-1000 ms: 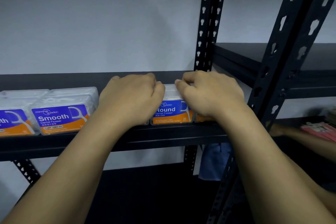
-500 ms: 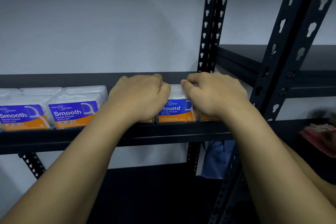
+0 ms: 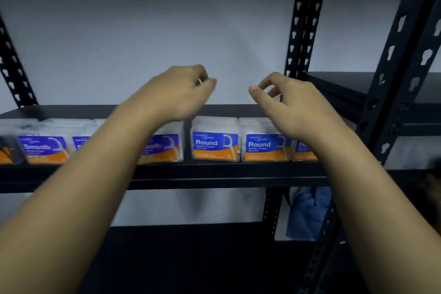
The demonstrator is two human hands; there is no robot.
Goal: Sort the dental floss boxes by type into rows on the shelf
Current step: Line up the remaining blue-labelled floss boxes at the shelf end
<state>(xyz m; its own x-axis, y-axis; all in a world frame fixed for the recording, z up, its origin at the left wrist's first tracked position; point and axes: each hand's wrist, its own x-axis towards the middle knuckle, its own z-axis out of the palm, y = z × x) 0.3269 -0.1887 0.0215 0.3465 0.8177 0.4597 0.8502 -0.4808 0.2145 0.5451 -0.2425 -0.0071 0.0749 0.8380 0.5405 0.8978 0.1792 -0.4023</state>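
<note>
Both hands are up off the boxes, hovering above the row w/ nothing in them. Left hand (image 3: 177,93) has fingers loosely curled toward the thumb, back of hand to the camera, blurred; a pale glint near the fingertips, can't tell what it is, prob. just light. Right hand (image 3: 292,105) is relaxed too: thumb pointing toward the left hand, index and middle bent in a loose hook, gripping nothing. A clear gap between the two hands, wrists roughly level, both forearms reaching up and fwd from the bottom corners of the view.

Directly below the gap sits a Round box (image 3: 215,138), and just beside it, under the right hand, a second Round box (image 3: 266,141); a third box (image 3: 304,150) is mostly hidden behind the right wrist, label unreadable. Under the left forearm is a Smooth box (image 3: 164,148), w/ more Smooth boxes (image 3: 44,149) further out past the left arm. So types are grouped: Smooth on the left-hand side, Round on the right-hand side, all labels facing fwd at the front edge of the shelf (image 3: 214,174). Judging by that, the row looks sorted and squared up, and the empty raised hands fit letting go rather than reaching in.

Beyond the right hand stand black slotted uprights (image 3: 300,31) and a neighbouring dark shelf (image 3: 338,86); blue cloth (image 3: 307,212) hangs below
</note>
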